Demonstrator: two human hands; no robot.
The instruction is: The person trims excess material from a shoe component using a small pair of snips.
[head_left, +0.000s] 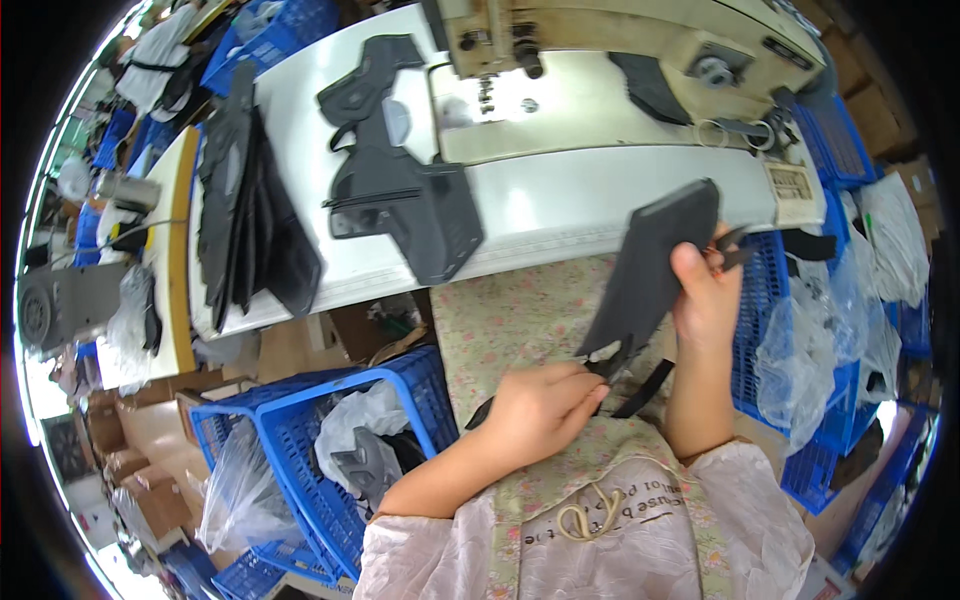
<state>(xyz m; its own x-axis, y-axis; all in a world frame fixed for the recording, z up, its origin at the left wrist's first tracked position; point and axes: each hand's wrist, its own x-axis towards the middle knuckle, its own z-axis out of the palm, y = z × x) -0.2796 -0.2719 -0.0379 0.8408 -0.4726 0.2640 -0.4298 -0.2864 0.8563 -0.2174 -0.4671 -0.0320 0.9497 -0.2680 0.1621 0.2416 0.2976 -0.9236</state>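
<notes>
A flat dark grey fabric piece (650, 250) is held tilted above my lap, in front of the sewing table's near edge. My right hand (705, 290) grips its right side, thumb lying on the face. Beyond those fingers juts a dark narrow end (738, 248); I cannot tell whether it belongs to the same piece. At the lower end, where straps and a small opening show, my left hand (550, 405) is closed on the fabric. A black strap (645, 390) hangs between my hands, over the floral apron (520, 310).
A sewing machine (600, 90) spans the white table (560, 190). Other dark sewn pieces (400, 190) lie left of its needle, beside a stack of dark panels (245, 200). A dark scrap (650, 88) rests on the machine bed. Blue baskets (265, 420) with plastic bags flank me.
</notes>
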